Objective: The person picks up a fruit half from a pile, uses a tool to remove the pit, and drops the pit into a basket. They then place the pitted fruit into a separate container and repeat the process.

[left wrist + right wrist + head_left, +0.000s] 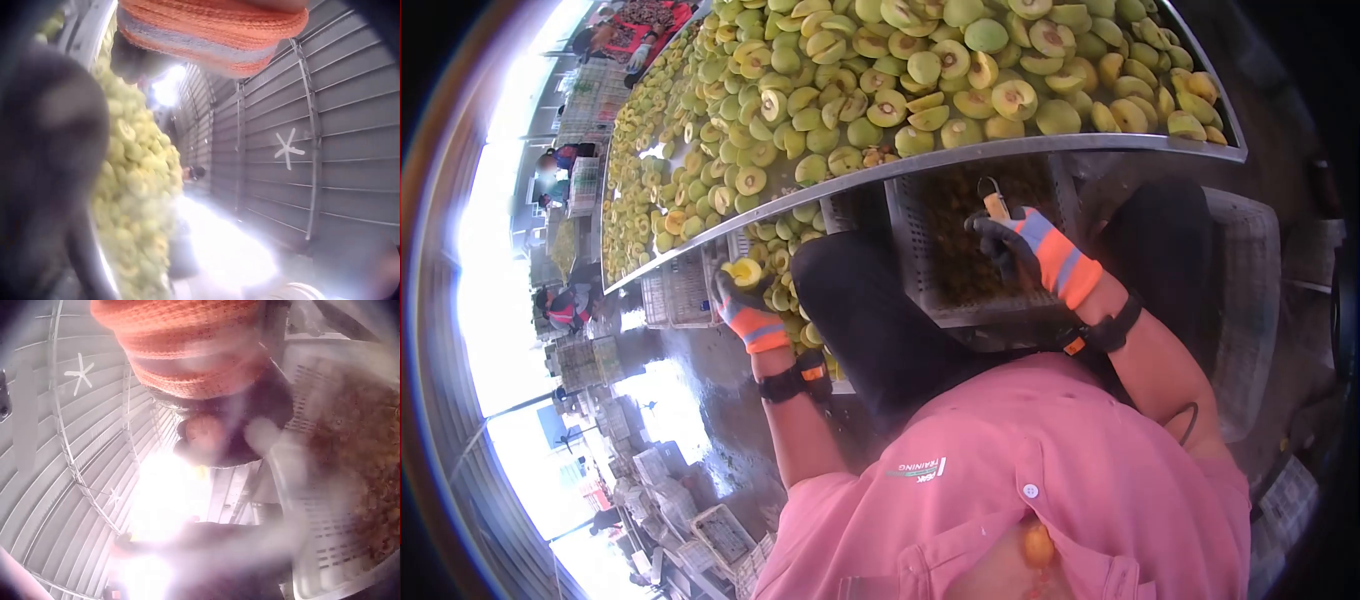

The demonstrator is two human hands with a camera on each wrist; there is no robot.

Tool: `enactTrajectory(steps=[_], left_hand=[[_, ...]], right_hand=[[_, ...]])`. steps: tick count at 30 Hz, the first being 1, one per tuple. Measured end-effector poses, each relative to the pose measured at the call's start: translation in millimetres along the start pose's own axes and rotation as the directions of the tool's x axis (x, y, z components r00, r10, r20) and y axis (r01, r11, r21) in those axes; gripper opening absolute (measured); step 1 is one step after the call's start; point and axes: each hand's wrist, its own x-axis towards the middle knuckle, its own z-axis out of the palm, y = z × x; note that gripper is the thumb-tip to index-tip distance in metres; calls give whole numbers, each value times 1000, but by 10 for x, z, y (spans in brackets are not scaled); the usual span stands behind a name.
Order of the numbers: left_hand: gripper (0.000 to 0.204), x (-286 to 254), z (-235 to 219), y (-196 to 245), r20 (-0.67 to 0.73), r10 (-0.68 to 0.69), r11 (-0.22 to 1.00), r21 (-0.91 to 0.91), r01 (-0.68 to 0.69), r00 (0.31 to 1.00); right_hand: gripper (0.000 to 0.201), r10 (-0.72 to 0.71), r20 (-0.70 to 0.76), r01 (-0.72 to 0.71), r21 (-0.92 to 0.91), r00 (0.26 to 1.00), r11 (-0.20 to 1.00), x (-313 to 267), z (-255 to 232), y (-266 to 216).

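Note:
My left hand [750,308], in an orange and dark glove, holds a yellow-green fruit piece [743,272] just below the metal table's edge, beside a crate of cut fruit [780,250]. The right hand [1040,252], gloved alike, grips the wooden handle [997,206] of a small tool with a metal loop [988,186], above a crate of brown bits [975,240]. In the right wrist view the glove [194,356] is seen with dark curled fingers and the handle's end [205,432]. Only the cuff [212,37] of the left glove shows clearly in the left wrist view.
A metal-rimmed table [920,160] heaped with halved green fruit [870,75] spans the space ahead. My knees lie between the crates below it. An empty-looking grey crate [1245,300] stands at the right. Other people and stacked crates [720,535] are at the left.

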Motion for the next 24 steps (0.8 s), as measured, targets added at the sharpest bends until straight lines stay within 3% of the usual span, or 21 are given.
enactTrajectory(steps=[1, 2, 4, 7, 8, 9, 11, 12, 13, 14, 15, 16, 18, 21, 22, 24], left_hand=[[31, 187, -205, -162, -74, -25, 997, 70, 30, 997], [32, 423, -471, -406, -47, -31, 983, 180, 39, 998], [33, 830, -814, -834, -88, -90, 967, 232, 108, 992], [33, 1034, -563, -711, 165, 171, 866, 446, -228, 971], [26, 1128, -402, -581, 294, 153, 806, 516, -291, 943], [26, 1012, -48, -285, 378, -3, 838, 505, -204, 926], [30, 1086, 507, -94, 657, 15, 630, 580, -517, 754], [36, 1035, 831, 8, 739, -8, 541, 570, -619, 674], [41, 1013, 1124, 27, 792, -22, 525, 529, -667, 610], [46, 936, 1429, 86, 798, -80, 407, 573, -712, 597], [53, 969, 1675, 43, 829, -118, 306, 554, -774, 546], [56, 1045, 1862, -68, 875, -109, 130, 482, -866, 471], [57, 1240, 2081, -438, 875, -125, -171, 446, -879, 468], [56, 1178, 2302, -484, 825, -151, -232, 506, -831, 545], [53, 1182, 2318, -511, 814, -139, -119, 552, -825, 564], [49, 1310, 2214, -565, 777, -123, 105, 629, -770, 618]], right_hand=[[23, 2, 18, -2, 0, 1000, 1000, -13, 17, 13], [22, 3, 31, -3, 1, 1000, 1000, -34, 26, 23], [20, -3, 54, 2, 11, 999, 1000, -62, 20, 33], [17, -38, 61, 37, 25, 997, 999, -25, -43, 29], [18, -44, 58, 44, 16, 997, 999, -3, -63, 51], [21, -48, 61, 48, 8, 997, 999, 23, -66, 85], [14, -162, 71, 166, -58, 984, 984, 97, -67, 158], [11, -222, 77, 228, -88, 972, 970, 134, -65, 188], [12, -224, 90, 231, -75, 970, 970, 161, -59, 225], [12, -229, 101, 236, -62, 968, 970, 180, -48, 258], [13, -234, 112, 241, -50, 966, 969, 187, -43, 261], [13, -237, 111, 245, -58, 965, 968, 180, -45, 239], [14, -242, 106, 250, -72, 964, 966, 144, -57, 170], [19, -96, 114, 113, -154, 989, 982, -142, -101, -189], [20, -37, 126, 60, -189, 991, 980, -181, -117, -233], [19, -97, 89, 102, -55, 991, 993, -151, -99, -169]])
